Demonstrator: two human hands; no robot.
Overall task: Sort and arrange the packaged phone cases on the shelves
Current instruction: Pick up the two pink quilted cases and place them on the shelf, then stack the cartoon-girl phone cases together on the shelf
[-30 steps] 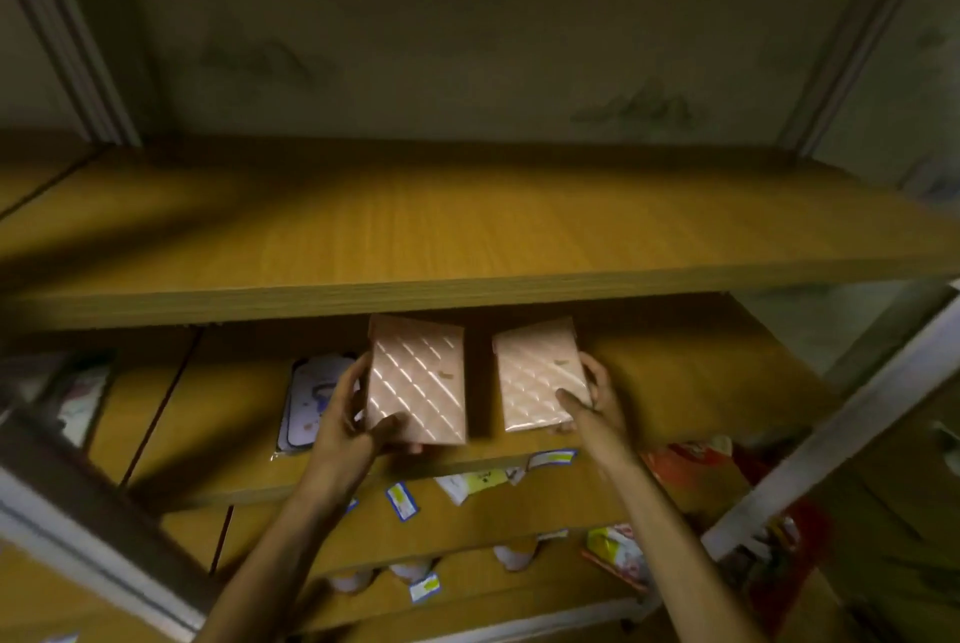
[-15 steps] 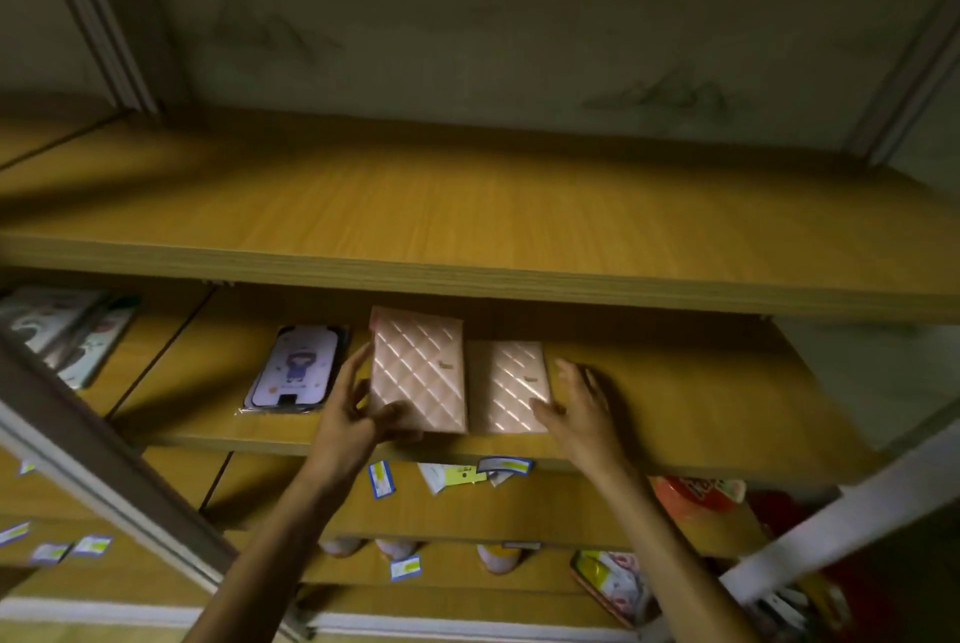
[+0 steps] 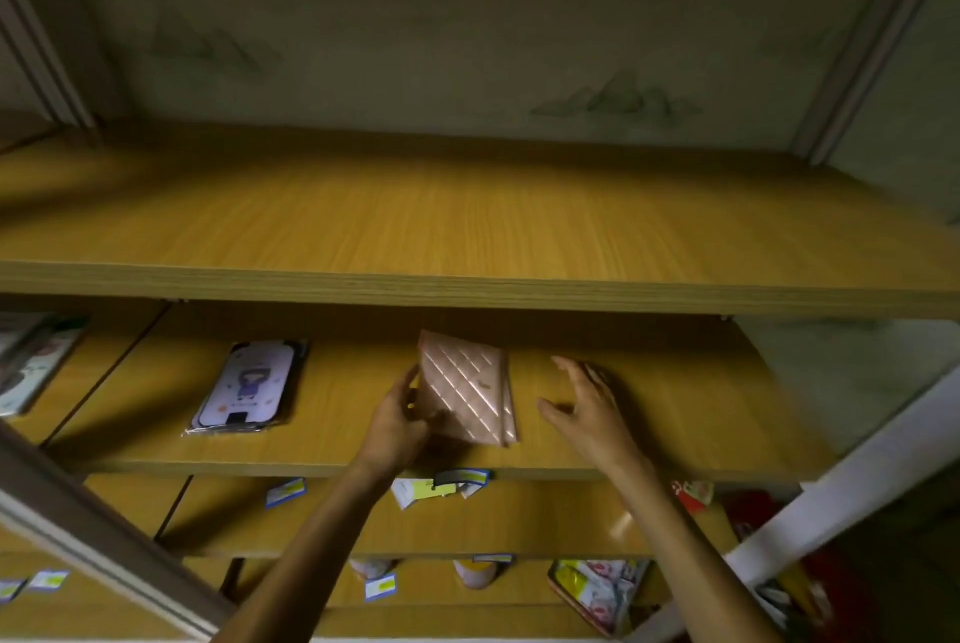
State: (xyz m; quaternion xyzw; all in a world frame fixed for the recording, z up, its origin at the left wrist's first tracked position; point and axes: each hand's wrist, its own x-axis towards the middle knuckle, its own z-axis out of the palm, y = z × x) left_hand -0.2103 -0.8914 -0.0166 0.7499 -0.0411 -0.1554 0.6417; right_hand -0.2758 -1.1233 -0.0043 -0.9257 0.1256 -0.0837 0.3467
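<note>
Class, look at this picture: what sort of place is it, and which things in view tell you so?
Probably a shop or stockroom: wooden shelves, packaged phone cases lying on them, and small price tags along the shelf edges.

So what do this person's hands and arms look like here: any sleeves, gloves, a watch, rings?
Both forearms are bare right down to the bottom edge of the picture, with no sleeve showing. The left hand and right hand are bare too: no gloves. No watch, band or ring shows on either wrist or on the fingers, though the light is dim and the right hand is slightly blurred, so a thin ring could be missed.
</note>
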